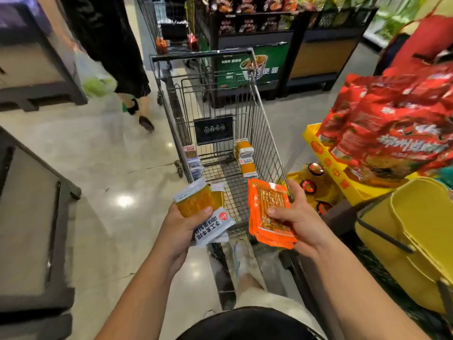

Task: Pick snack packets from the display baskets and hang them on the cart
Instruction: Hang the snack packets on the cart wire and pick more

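Observation:
A wire shopping cart (264,133) stands in front of me. My left hand (182,225) grips a small stack of white-and-yellow snack packets (203,209) over the cart's near left corner. My right hand (297,217) holds a stack of orange snack packets (268,212) at the cart's near right rim. More white-and-yellow packets hang in rows inside the cart, one row on the right wall (246,155) and one on the left wall (193,160).
A yellow display tray with big red bags (392,133) and yellow baskets (411,239) crowd the right. Bottles with red caps (312,177) sit below the tray. A person (117,50) walks by at the left. Dark shelving (36,217) flanks the left; another cart (166,23) stands ahead.

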### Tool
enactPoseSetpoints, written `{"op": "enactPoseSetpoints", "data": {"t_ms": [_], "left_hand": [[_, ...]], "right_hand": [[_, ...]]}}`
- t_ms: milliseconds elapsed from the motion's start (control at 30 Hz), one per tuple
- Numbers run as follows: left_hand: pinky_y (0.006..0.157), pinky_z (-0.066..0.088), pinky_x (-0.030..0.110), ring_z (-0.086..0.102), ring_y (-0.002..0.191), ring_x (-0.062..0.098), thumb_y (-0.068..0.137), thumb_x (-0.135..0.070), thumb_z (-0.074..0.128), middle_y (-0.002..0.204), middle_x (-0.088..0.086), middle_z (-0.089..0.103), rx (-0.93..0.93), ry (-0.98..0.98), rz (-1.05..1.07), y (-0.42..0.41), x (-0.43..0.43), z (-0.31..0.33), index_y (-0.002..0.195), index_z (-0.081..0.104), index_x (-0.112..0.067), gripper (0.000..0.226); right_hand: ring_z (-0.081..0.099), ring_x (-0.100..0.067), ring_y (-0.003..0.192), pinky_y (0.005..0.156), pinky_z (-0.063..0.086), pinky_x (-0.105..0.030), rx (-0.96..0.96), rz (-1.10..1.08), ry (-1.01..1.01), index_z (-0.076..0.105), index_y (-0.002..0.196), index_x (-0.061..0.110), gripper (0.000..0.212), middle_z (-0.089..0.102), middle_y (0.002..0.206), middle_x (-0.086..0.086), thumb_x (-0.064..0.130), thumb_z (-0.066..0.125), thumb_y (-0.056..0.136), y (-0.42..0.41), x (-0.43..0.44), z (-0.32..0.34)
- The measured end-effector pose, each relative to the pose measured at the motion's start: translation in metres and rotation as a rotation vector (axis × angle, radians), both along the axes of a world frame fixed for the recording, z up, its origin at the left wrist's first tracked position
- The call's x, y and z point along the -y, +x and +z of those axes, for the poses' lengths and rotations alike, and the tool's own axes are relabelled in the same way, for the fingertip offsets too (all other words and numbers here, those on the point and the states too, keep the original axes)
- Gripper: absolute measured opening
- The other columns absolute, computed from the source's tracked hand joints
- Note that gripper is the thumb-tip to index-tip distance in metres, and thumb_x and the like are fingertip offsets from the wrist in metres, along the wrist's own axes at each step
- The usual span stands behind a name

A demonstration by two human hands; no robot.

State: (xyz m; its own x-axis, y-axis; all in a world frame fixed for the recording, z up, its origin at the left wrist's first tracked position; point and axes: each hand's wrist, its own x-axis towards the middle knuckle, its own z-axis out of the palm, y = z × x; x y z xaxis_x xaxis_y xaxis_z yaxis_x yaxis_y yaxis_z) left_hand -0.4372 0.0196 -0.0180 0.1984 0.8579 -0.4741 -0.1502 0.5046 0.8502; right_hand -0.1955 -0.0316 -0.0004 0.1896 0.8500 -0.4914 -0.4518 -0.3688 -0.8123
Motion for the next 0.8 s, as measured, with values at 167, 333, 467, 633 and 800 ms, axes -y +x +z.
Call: {"op": "enactPoseSetpoints", "data": {"t_ms": [167,333,467,633,800], "left_hand": [[0.067,0.061,0.033,0.076,0.09,0.023,0.086,0.0,0.071,0.106,0.006,0.078,-0.007,0.016,0.061,0.002,-0.052,0.0,0.123,0.062,-0.023,0.044],[0.083,0.059,0.043,0.073,0.103,0.03,0.087,0.003,0.07,0.116,0.01,0.075,-0.05,-0.044,0.12,0.019,-0.125,-0.009,0.13,0.057,-0.021,0.051],[0.092,0.057,0.05,0.072,0.106,0.031,0.087,0.004,0.071,0.121,0.012,0.072,-0.172,-0.084,0.196,0.032,-0.183,-0.036,0.134,0.05,-0.017,0.055],[0.094,0.056,0.049,0.069,0.109,0.028,0.091,-0.001,0.071,0.123,0.008,0.067,-0.34,-0.135,0.231,0.041,-0.224,-0.078,0.131,0.043,-0.021,0.052],[0.093,0.055,0.046,0.067,0.104,0.023,0.084,-0.008,0.08,0.12,0.005,0.067,-0.515,-0.187,0.224,0.039,-0.252,-0.114,0.125,0.05,-0.016,0.051]], "right_hand": [[0.072,-0.03,0.091,0.069,0.059,-0.046,-0.019,0.125,-0.003,0.043,0.145,0.034,0.1,0.07,0.115,-0.011,-0.016,0.069,0.063,0.013,-0.07,-0.019],[0.074,-0.038,0.091,0.076,0.06,-0.053,0.0,0.265,-0.074,0.053,0.132,0.039,0.073,0.072,0.115,-0.018,-0.015,0.06,0.083,0.036,-0.165,-0.034],[0.072,-0.039,0.099,0.087,0.057,-0.06,0.018,0.341,-0.123,0.056,0.125,0.045,0.058,0.071,0.118,-0.016,-0.004,0.061,0.093,0.051,-0.231,-0.066],[0.072,-0.031,0.103,0.09,0.057,-0.058,0.131,0.406,-0.212,0.04,0.141,0.036,0.064,0.068,0.123,-0.012,0.002,0.066,0.094,0.06,-0.274,-0.128],[0.07,-0.03,0.106,0.088,0.059,-0.052,0.215,0.464,-0.424,0.042,0.135,0.021,0.059,0.071,0.116,-0.01,0.0,0.072,0.088,0.058,-0.279,-0.187]]}}
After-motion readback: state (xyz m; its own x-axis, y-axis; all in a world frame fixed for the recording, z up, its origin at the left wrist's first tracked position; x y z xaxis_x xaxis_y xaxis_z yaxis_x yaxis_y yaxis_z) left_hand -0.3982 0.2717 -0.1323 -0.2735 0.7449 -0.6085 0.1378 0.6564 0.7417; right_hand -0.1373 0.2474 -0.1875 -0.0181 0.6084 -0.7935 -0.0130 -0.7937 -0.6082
